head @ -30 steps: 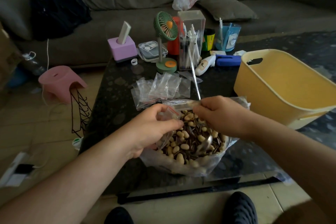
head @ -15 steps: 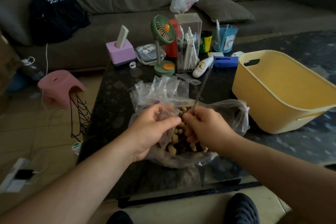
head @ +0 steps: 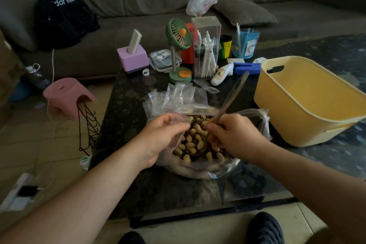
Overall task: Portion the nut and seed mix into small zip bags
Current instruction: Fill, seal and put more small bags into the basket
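a: how are the hands placed?

b: both forearms come in from the bottom corners and meet at the centre of the frame. the left hand (head: 162,136) is curled, and its thumb and fingers pinch the mouth of a small zip bag (head: 179,125) with a red strip, just above the nut and seed mix (head: 195,140). the right hand (head: 234,136) is closed around the handle of a metal spoon (head: 230,98). the handle points up and to the right, toward the yellow tub (head: 309,101).

a: what is hard to see?

b: the bowl of the spoon is low among the peanuts and i can only half make it out. the small bag is transparent and mostly behind the left hand, so i cannot tell if something is inside. the handle is blurred.

a: and the containers?

b: the mix, peanuts in shell with dark seeds, lies in a big clear plastic bag (head: 257,123) at the centre, on the dark table (head: 126,117). above it in the frame lies a pile of empty zip bags (head: 174,95). the yellow tub at the right shows a bare inside, but its right part is cut off by the frame edge. a clear box (head: 206,49) at the upper centre holds white pens, beside a green desk fan (head: 179,45).
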The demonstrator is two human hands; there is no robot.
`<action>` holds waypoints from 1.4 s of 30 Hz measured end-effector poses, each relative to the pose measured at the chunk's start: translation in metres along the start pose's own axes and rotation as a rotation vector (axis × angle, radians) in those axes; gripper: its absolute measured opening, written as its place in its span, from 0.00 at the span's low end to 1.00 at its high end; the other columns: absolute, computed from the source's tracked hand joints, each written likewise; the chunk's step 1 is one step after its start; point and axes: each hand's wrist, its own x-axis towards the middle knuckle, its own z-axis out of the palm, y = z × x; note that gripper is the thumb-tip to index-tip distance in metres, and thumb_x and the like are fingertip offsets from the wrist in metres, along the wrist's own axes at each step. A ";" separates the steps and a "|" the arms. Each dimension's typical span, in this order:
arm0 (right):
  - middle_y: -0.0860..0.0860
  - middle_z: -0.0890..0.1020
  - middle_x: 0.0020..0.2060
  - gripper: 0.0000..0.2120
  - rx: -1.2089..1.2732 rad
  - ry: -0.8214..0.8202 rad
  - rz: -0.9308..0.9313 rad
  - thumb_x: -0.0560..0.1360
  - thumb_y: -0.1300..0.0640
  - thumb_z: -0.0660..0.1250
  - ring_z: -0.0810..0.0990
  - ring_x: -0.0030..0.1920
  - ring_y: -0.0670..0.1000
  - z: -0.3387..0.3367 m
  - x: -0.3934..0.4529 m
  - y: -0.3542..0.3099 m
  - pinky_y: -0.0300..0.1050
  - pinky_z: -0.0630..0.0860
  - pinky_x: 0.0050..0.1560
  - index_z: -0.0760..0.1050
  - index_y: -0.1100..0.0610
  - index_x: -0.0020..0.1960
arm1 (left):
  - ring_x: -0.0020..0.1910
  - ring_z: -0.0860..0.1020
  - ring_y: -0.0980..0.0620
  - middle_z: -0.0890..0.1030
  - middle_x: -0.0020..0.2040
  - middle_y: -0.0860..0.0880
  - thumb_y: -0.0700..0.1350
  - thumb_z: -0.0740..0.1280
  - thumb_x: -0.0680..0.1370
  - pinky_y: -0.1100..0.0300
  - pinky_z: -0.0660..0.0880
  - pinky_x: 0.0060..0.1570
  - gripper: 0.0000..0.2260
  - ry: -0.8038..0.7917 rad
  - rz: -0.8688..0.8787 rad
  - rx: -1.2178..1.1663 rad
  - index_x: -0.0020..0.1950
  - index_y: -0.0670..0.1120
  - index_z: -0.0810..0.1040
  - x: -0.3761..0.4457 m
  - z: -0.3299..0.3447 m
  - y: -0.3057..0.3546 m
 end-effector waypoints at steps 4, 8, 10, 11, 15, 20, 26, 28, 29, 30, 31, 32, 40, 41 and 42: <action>0.47 0.87 0.39 0.08 0.035 0.054 0.016 0.84 0.50 0.65 0.85 0.37 0.41 0.010 0.003 0.003 0.31 0.79 0.36 0.82 0.49 0.52 | 0.59 0.85 0.46 0.87 0.57 0.46 0.51 0.79 0.75 0.43 0.81 0.64 0.11 -0.044 -0.036 -0.022 0.56 0.52 0.87 0.000 0.001 -0.003; 0.49 0.88 0.38 0.09 0.134 0.003 0.094 0.85 0.51 0.65 0.88 0.38 0.48 0.001 0.004 -0.001 0.47 0.86 0.47 0.83 0.53 0.52 | 0.59 0.85 0.46 0.88 0.56 0.47 0.49 0.78 0.76 0.44 0.81 0.64 0.09 -0.047 -0.014 -0.016 0.56 0.51 0.86 -0.005 -0.004 0.006; 0.50 0.88 0.39 0.10 0.143 -0.008 0.102 0.85 0.51 0.64 0.88 0.40 0.50 -0.011 0.004 -0.004 0.52 0.86 0.50 0.83 0.53 0.52 | 0.60 0.85 0.49 0.87 0.57 0.50 0.48 0.78 0.75 0.46 0.80 0.65 0.13 -0.056 0.016 -0.001 0.59 0.53 0.84 -0.008 -0.009 0.012; 0.51 0.87 0.40 0.10 0.133 -0.013 0.095 0.85 0.51 0.64 0.88 0.41 0.51 -0.018 0.002 -0.006 0.54 0.86 0.51 0.83 0.52 0.52 | 0.61 0.84 0.51 0.87 0.58 0.52 0.47 0.79 0.75 0.47 0.79 0.66 0.15 -0.052 0.051 0.016 0.60 0.54 0.83 -0.010 -0.010 0.014; 0.51 0.87 0.40 0.10 0.068 0.035 0.017 0.84 0.51 0.64 0.87 0.41 0.50 -0.047 -0.009 -0.014 0.52 0.85 0.49 0.83 0.51 0.51 | 0.62 0.81 0.62 0.84 0.61 0.58 0.42 0.81 0.73 0.58 0.77 0.66 0.22 0.009 0.300 0.166 0.61 0.60 0.80 -0.014 -0.007 0.014; 0.45 0.86 0.37 0.11 -0.104 0.166 -0.090 0.84 0.50 0.63 0.84 0.36 0.44 -0.073 -0.017 -0.024 0.46 0.81 0.43 0.82 0.48 0.47 | 0.57 0.80 0.69 0.84 0.54 0.64 0.47 0.83 0.71 0.75 0.75 0.54 0.22 0.119 0.539 0.450 0.61 0.62 0.80 -0.010 0.009 0.002; 0.45 0.85 0.37 0.11 -0.079 0.236 -0.123 0.84 0.49 0.63 0.85 0.38 0.45 -0.088 -0.021 -0.029 0.51 0.84 0.47 0.82 0.48 0.46 | 0.55 0.79 0.67 0.82 0.53 0.63 0.51 0.83 0.70 0.65 0.78 0.55 0.24 0.189 0.505 0.566 0.63 0.62 0.79 -0.003 0.028 -0.004; 0.46 0.85 0.37 0.12 -0.096 0.252 -0.152 0.83 0.48 0.63 0.84 0.38 0.45 -0.088 -0.022 -0.031 0.50 0.83 0.46 0.82 0.48 0.46 | 0.55 0.79 0.66 0.82 0.54 0.63 0.53 0.82 0.71 0.63 0.78 0.56 0.23 0.182 0.479 0.583 0.62 0.63 0.79 -0.002 0.031 -0.002; 0.46 0.85 0.37 0.12 -0.116 0.254 -0.168 0.83 0.47 0.62 0.84 0.38 0.44 -0.086 -0.022 -0.032 0.49 0.83 0.45 0.81 0.48 0.47 | 0.53 0.78 0.68 0.81 0.54 0.64 0.54 0.82 0.71 0.67 0.77 0.53 0.22 0.175 0.466 0.594 0.62 0.63 0.79 -0.003 0.033 -0.001; 0.46 0.84 0.36 0.12 -0.139 0.251 -0.184 0.83 0.47 0.62 0.83 0.38 0.44 -0.084 -0.022 -0.033 0.48 0.82 0.43 0.81 0.48 0.46 | 0.51 0.76 0.71 0.81 0.54 0.65 0.54 0.81 0.71 0.72 0.73 0.50 0.22 0.165 0.456 0.604 0.63 0.64 0.78 -0.003 0.036 0.000; 0.46 0.84 0.36 0.12 -0.161 0.246 -0.200 0.84 0.47 0.62 0.83 0.37 0.43 -0.081 -0.021 -0.034 0.46 0.82 0.42 0.81 0.48 0.46 | 0.49 0.74 0.74 0.80 0.53 0.65 0.54 0.81 0.72 0.76 0.69 0.47 0.23 0.157 0.450 0.613 0.63 0.64 0.78 -0.004 0.038 0.001; 0.46 0.84 0.36 0.12 -0.184 0.238 -0.213 0.84 0.47 0.62 0.83 0.37 0.43 -0.079 -0.021 -0.035 0.44 0.81 0.40 0.81 0.47 0.46 | 0.48 0.73 0.77 0.79 0.52 0.67 0.55 0.81 0.72 0.78 0.68 0.44 0.23 0.149 0.451 0.616 0.64 0.64 0.77 -0.003 0.040 0.002; 0.49 0.83 0.35 0.17 -0.471 0.266 -0.462 0.83 0.47 0.61 0.79 0.34 0.47 -0.055 -0.012 -0.036 0.44 0.73 0.42 0.83 0.57 0.48 | 0.47 0.73 0.71 0.77 0.49 0.67 0.61 0.81 0.71 0.74 0.65 0.43 0.29 0.130 0.402 0.553 0.69 0.57 0.79 -0.001 0.048 -0.001; 0.50 0.82 0.34 0.18 -0.484 0.271 -0.484 0.82 0.46 0.60 0.79 0.34 0.48 -0.054 -0.011 -0.035 0.45 0.73 0.41 0.83 0.57 0.47 | 0.47 0.73 0.72 0.76 0.47 0.67 0.61 0.81 0.70 0.74 0.65 0.43 0.29 0.127 0.398 0.536 0.69 0.56 0.79 -0.001 0.048 -0.002; 0.50 0.82 0.33 0.19 -0.496 0.275 -0.502 0.82 0.45 0.60 0.79 0.33 0.48 -0.052 -0.011 -0.035 0.46 0.72 0.40 0.82 0.58 0.47 | 0.47 0.73 0.73 0.76 0.46 0.68 0.61 0.81 0.69 0.74 0.66 0.44 0.29 0.123 0.396 0.520 0.68 0.56 0.79 0.000 0.049 -0.003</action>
